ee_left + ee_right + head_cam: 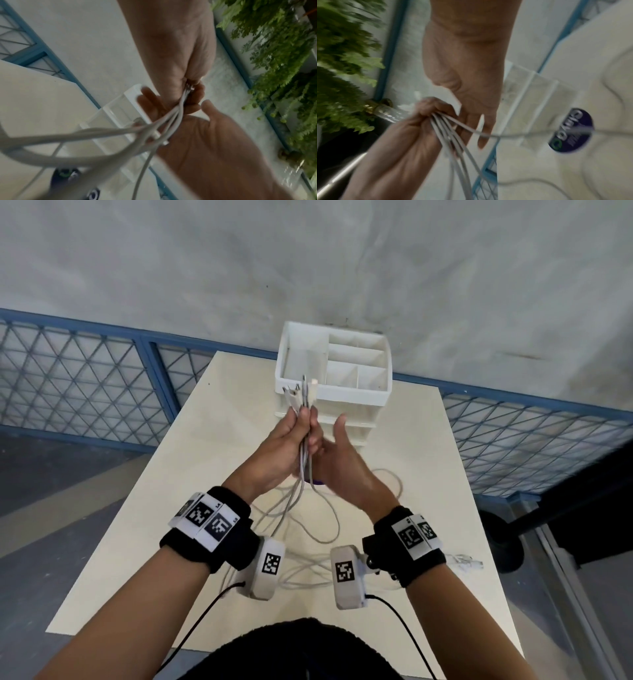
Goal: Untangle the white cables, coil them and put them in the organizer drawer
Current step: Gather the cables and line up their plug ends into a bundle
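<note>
Several white cables (pixel 306 460) are bunched upright in my left hand (pixel 301 419), which grips them just below their plugs (pixel 301 392). The loose lengths hang down and loop over the table. My right hand (pixel 330 436) is beside the bundle with thumb raised and fingers (pixel 476 121) straight, lying against the strands without curling round them. In the left wrist view the cables (pixel 102 134) run into the left hand's pinch (pixel 190 83) across the right palm (pixel 214 142). The white organizer (pixel 352 398) stands just behind both hands, its top compartments empty; how its drawers stand is hidden.
The pale table (pixel 428 474) carries cable loops (pixel 325 529) under my wrists, a plug end (pixel 471 563) at the right and a round purple sticker (pixel 571 129) below my hands. A blue mesh fence (pixel 102 378) runs behind the table; grey floor lies beyond.
</note>
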A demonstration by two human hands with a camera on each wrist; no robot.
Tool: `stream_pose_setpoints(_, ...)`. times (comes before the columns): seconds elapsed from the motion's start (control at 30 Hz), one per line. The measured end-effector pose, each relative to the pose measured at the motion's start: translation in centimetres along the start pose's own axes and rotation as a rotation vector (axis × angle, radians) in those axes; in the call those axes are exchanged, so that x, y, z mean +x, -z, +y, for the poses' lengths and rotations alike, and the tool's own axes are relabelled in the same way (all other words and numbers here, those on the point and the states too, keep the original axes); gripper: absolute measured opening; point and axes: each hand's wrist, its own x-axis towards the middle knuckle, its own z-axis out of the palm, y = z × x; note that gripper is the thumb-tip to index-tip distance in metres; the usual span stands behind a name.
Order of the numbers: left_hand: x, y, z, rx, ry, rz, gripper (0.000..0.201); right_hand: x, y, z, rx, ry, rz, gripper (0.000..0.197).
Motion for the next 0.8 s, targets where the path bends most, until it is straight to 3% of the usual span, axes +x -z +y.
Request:
stream_pose_setpoints(0.07, 0.3, 0.2, 1.3, -0.059, -0.018, 0.008, 0.034, -0.3, -0.4, 1.5, -0.06, -0.046, -0.191, 0.078)
stream_pose_setpoints(0.17, 0.1, 1.6, 2.6, -0.043, -0.047, -0.025, 0.032, -1.1, 0.1, 2.5, -0.272, -0.003, -0.27, 0.027)
stream_pose_setpoints(0.43, -1.7, 6.7, 4.9, 0.057, -0.22, 0.161, 0.031, -2.3, 7.7, 2.0, -0.705, -0.124, 0.075, 0.036)
stream_pose_setpoints(0.57, -2.3, 8.7, 4.9, 0.332, -0.222, 0.251, 0.03, -3.9, 10.2, 1.2, -0.673, -0.099, 0.182, 0.042)
stream_pose_setpoints(0.7, -2.2, 6.0, 2.5, 0.81, -0.129, 0.171, 0.027, -3.4, 7.5, -1.4, -0.804, -0.03, 0.214, 0.054)
stream_pose_setpoints(0.8, -2.1, 2.9, 1.3, 0.721, -0.031, 0.011, 0.027, -2.6, 4.9, -3.1, -1.02, 0.066, 0.184, 0.053)
